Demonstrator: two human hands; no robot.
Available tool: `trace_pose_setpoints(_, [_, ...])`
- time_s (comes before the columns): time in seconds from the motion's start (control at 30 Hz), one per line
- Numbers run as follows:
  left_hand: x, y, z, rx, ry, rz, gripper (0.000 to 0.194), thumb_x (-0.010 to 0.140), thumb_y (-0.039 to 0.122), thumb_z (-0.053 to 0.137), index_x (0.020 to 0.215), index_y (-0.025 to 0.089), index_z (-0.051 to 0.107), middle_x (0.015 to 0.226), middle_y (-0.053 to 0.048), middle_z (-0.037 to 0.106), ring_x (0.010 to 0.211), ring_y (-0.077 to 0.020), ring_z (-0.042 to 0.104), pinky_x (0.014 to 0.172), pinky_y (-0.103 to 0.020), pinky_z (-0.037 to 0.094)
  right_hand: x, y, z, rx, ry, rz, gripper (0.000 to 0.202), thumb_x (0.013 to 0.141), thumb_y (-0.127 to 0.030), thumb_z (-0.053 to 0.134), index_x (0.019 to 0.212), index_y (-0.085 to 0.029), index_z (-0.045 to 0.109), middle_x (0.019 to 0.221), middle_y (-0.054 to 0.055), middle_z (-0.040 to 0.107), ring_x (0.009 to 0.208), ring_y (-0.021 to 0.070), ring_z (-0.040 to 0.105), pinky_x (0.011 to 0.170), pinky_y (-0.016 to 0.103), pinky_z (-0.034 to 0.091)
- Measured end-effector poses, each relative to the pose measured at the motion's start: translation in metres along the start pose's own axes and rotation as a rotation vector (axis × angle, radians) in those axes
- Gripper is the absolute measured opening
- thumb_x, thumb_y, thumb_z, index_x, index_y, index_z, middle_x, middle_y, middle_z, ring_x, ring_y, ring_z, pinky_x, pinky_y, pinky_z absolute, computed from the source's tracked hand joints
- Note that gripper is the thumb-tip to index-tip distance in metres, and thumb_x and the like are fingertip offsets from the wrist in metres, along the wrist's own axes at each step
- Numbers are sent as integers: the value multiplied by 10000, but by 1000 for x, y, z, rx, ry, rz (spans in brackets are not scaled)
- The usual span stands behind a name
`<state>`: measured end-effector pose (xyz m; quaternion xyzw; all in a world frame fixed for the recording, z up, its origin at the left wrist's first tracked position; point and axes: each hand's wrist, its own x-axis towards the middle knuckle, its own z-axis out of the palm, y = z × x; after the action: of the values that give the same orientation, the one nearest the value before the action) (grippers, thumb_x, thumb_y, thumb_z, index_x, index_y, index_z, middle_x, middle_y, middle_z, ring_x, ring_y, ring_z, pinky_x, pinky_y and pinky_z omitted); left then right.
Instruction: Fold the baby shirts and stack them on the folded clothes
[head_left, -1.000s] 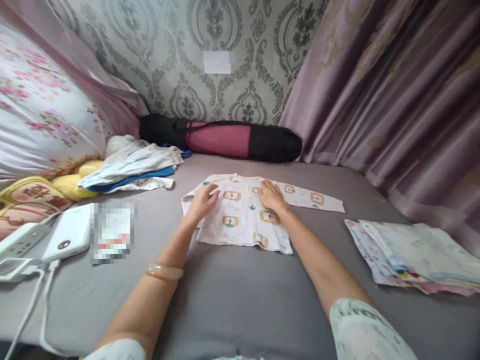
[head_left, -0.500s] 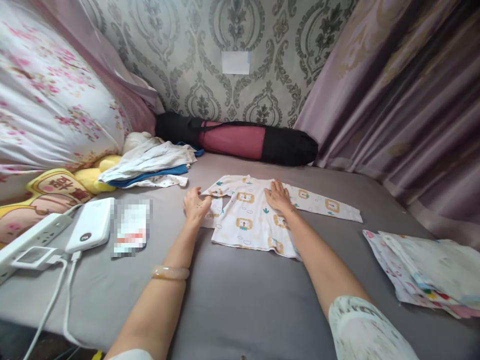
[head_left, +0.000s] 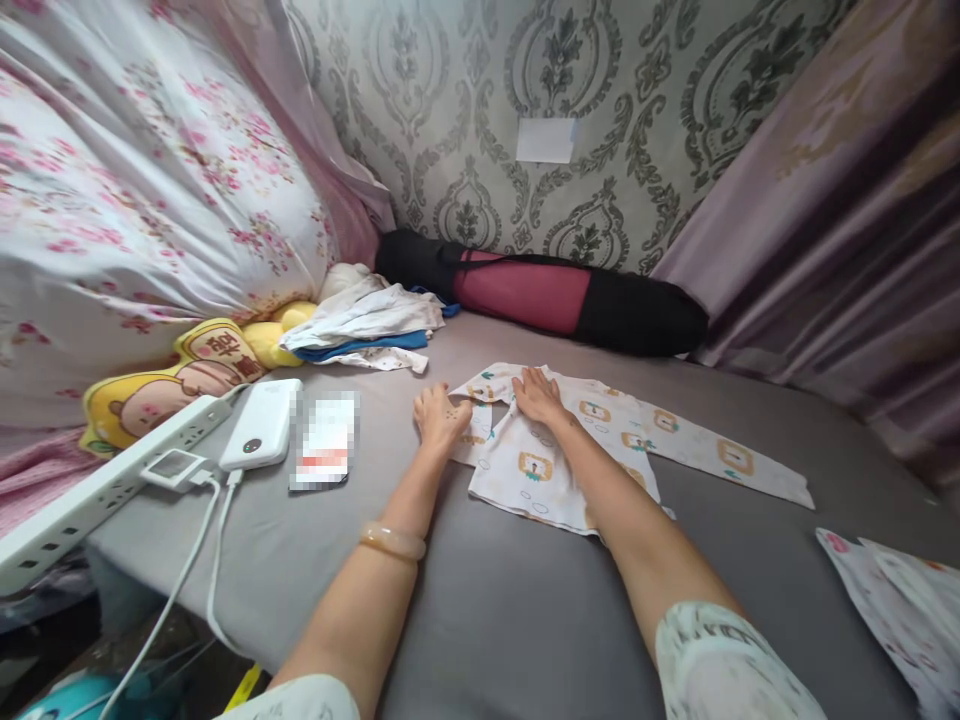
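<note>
Along the bed's [head_left: 480,620] left edge, you have a glossy white power strip [head_left: 112,490], then a plump yellow cartoon cushion [head_left: 187,380] and a smooth, round-cornered power bank [head_left: 262,425]; nearer the far edge slumps a loose heap of crumpled white and blue clothes [head_left: 375,315]. To the right of those, your left hand [head_left: 442,418], which lay over the left part of the shirt [head_left: 536,465] a second ago, is now at the outer side of the bent left sleeve [head_left: 480,428]; its thumb stands apart from the curled fingers, and whether they pinch the cloth you cannot tell. Your right hand [head_left: 538,395] has shifted from the shirt's right shoulder across to its left one, the fingers lying flat and slightly spread. That change seems to centre your work on this one sleeve, with the right hand steadying the body beside it. Behind, along the far edge, runs a long cylindrical bag [head_left: 525,290], matte black with a maroon middle. The shirt lies around the bed's middle, thin, soft-looking white fabric with tan prints, its right sleeve [head_left: 739,460] stretched out smooth. Toward the right edge, a flat stack of pale printed clothes [head_left: 885,600] lies partly out of view.
</note>
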<state>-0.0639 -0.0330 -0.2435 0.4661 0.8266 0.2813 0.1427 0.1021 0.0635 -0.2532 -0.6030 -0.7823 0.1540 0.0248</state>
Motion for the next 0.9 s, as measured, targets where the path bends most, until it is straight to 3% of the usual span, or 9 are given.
trace_pose_setpoints(0.2, [-1,-1,-2,43,-50,21,378,808,351,534,1141,180,584,1200,-159,610,1198,-344,494,1001,-439,386,12,2,14,-71,146,37,621,1000,-411,119,1513,-95,271,1598,106,199,1477,222,103,1183,485,54])
trace_pose_setpoints(0.47, [6,-9,-5,130,-116,72,230,796,368,540,955,211,594,1056,-133,682,1110,-318,577,898,-402,436,10,2,18,-68,191,20,624,996,-416,126,1503,-96,300,1587,103,236,1470,223,133,1179,484,70])
trace_pose_setpoints(0.6, [9,-11,-21,84,-275,23,267,697,411,673,818,211,543,840,-48,685,850,-240,639,719,-306,459,9,3,19,-36,222,5,614,993,-405,148,1491,-91,324,1576,109,265,1463,229,158,1175,483,80])
trace_pose_setpoints(0.7, [7,-14,-35,-30,-464,-33,225,660,302,706,712,205,509,575,38,548,579,-153,554,535,-234,378,7,2,18,-18,232,1,612,990,-398,159,1485,-83,332,1573,115,274,1458,237,168,1173,485,80])
trace_pose_setpoints(0.77, [7,-14,-42,-62,-524,-42,187,665,230,687,662,199,502,490,65,453,496,-124,485,493,-222,332,7,3,18,-16,236,-4,607,990,-393,164,1482,-82,336,1571,119,276,1457,237,167,1171,483,81])
trace_pose_setpoints(0.83, [9,-12,-50,-30,-464,-9,135,687,204,665,664,191,532,508,55,477,522,-128,504,514,-222,350,7,3,18,-18,241,-9,597,992,-389,173,1477,-86,343,1569,124,280,1456,233,171,1169,478,86])
trace_pose_setpoints(0.9, [11,-5,-58,61,-272,63,41,744,222,626,753,193,598,633,13,590,651,-165,583,598,-245,410,8,4,19,-14,244,-11,587,993,-390,184,1472,-95,352,1565,128,288,1454,232,176,1167,475,89])
